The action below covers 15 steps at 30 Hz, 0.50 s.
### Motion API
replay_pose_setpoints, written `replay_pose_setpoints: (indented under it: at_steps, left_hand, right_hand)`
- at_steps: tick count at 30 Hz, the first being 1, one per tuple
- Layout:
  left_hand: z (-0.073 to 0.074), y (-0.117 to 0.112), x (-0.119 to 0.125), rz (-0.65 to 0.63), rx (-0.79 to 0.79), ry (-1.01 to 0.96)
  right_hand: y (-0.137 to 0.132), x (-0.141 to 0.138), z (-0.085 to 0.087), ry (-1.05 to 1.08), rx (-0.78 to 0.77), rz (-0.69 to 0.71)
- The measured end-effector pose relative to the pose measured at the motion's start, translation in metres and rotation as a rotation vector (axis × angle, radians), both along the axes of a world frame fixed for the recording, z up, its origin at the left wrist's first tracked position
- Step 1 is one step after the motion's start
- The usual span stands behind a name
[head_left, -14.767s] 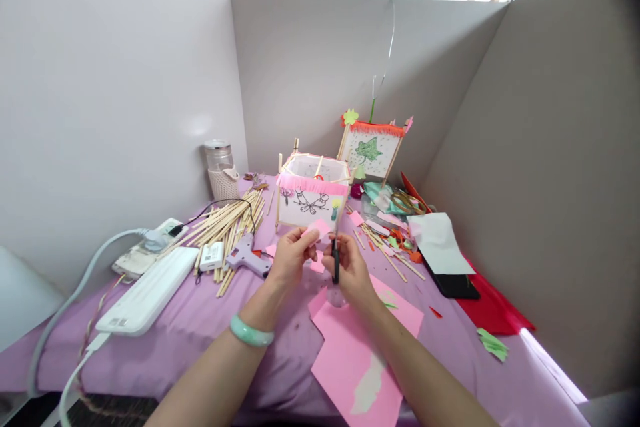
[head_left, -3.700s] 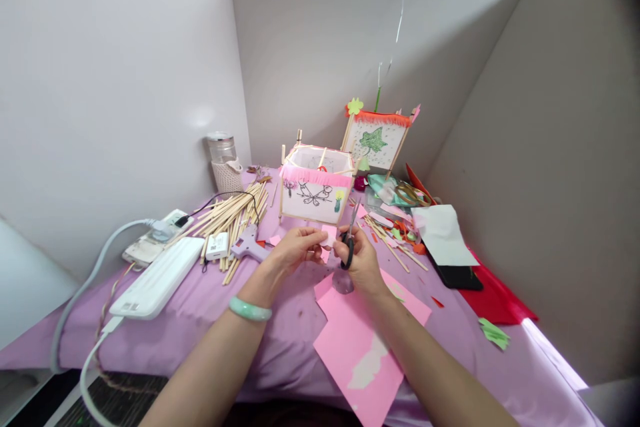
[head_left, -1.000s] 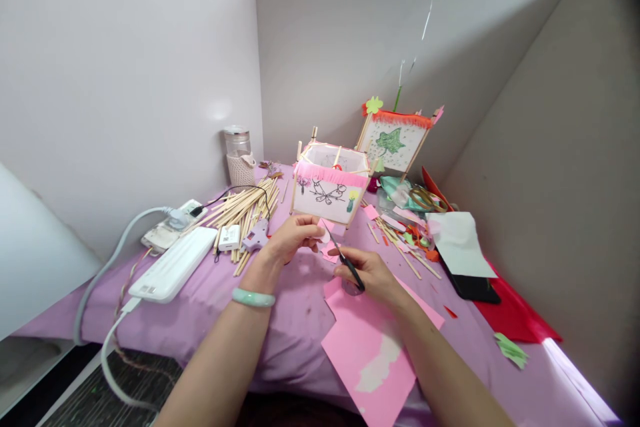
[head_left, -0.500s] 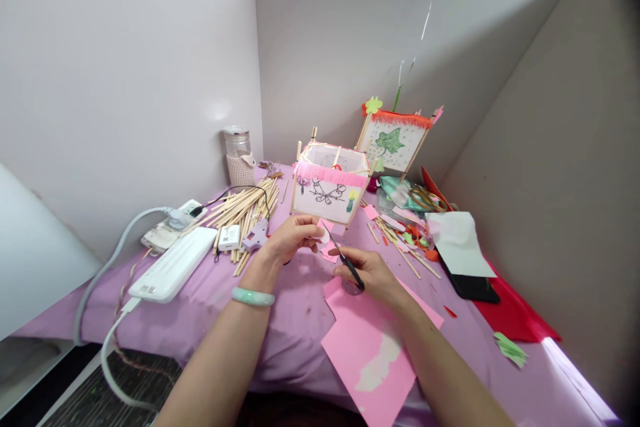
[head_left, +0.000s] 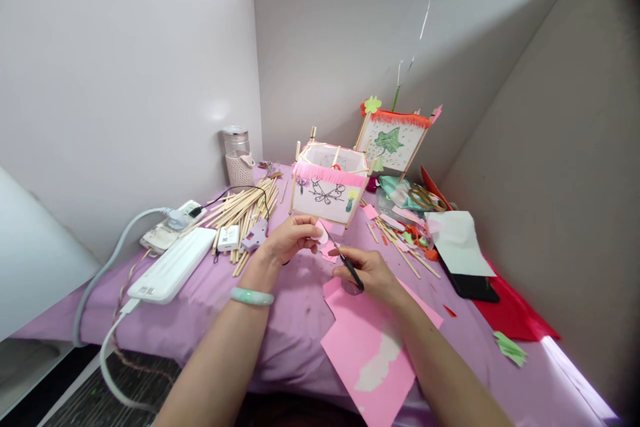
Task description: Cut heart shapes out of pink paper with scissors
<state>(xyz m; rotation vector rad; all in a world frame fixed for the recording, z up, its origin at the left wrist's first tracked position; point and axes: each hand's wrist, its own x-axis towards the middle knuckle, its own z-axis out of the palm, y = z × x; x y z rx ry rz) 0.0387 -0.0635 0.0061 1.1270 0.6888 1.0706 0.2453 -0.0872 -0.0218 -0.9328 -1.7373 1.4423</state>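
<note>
My left hand [head_left: 291,239] pinches a small pink paper piece [head_left: 323,233] over the purple tablecloth; a green bangle sits on that wrist. My right hand [head_left: 373,273] is closed on black-handled scissors [head_left: 345,261], whose blades point up-left at the paper piece. Just behind both hands stands a paper lantern with a pink fringe and a butterfly drawing [head_left: 327,185]. A large pink paper sheet [head_left: 370,345] lies under my right forearm.
A heap of wooden sticks [head_left: 245,208], a purple glue gun [head_left: 255,235], a white power strip [head_left: 173,265] with cables and a jar [head_left: 239,158] lie left. A second lantern with an orange fringe [head_left: 397,138], paper scraps, white paper [head_left: 457,243] and red paper [head_left: 515,317] crowd the right.
Over the last second the hands stay almost still, the scissors' blades shifting slightly at the pink piece. Earlier the scissors pointed upright; now they lean left toward the paper.
</note>
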Motion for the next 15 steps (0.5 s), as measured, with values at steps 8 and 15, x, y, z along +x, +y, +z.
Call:
replay_pose_setpoints:
  at_steps: [8,15]
  left_hand:
    - [0.001,-0.003,0.004,-0.005,0.019,0.158]
    - [0.002,-0.01,0.02,-0.058,0.124,0.45]
  right_hand:
    - [0.006,-0.003,0.0,0.088,0.129,-0.231]
    - [0.008,-0.008,0.002,0.124,0.322,-0.298]
